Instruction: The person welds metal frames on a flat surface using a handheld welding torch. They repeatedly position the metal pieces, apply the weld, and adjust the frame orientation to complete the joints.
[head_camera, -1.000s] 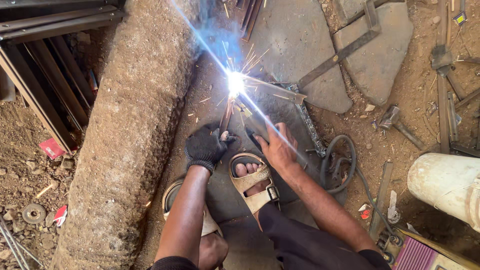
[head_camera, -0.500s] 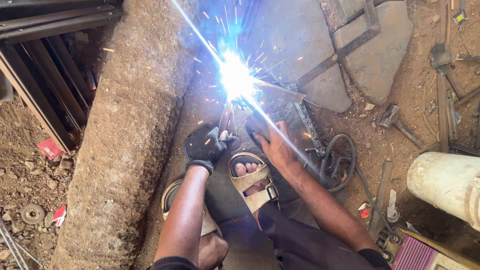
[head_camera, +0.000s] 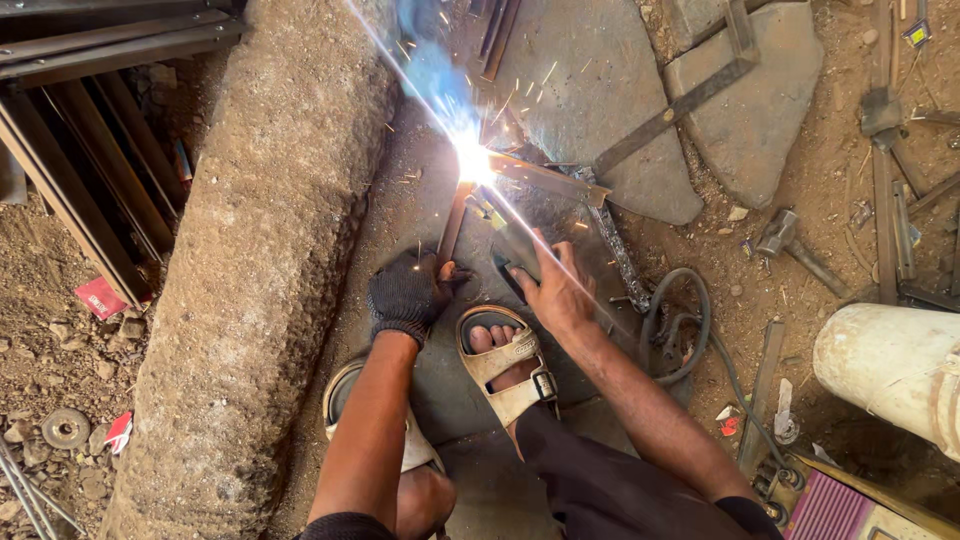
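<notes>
**Head view: welding at a bar joint on the ground**

Head camera looks down on a long rough stone block (head_camera: 255, 270) lying left of the work, with flat stone slabs (head_camera: 590, 100) beyond it. A pale cylinder (head_camera: 890, 365) lies at right, and a dark cable (head_camera: 680, 320) loops beside the right forearm, close enough to snag.

Two sandalled feet (head_camera: 500, 350) sit between the arms. The gloved left hand (head_camera: 408, 292) is clenched on the near end of a thin metal bar (head_camera: 452, 222), which runs up to the bright arc (head_camera: 472, 160) where it meets a second bar (head_camera: 540, 178). The bare right hand (head_camera: 555, 290) grasps the electrode holder (head_camera: 510, 270), rod angled to the arc.

Judgement: the bar is stiff, light and hot near the joint; hold it at the far, cool end, gloved. Sparks and loose scrap bars (head_camera: 885, 200) crowd the area.
</notes>
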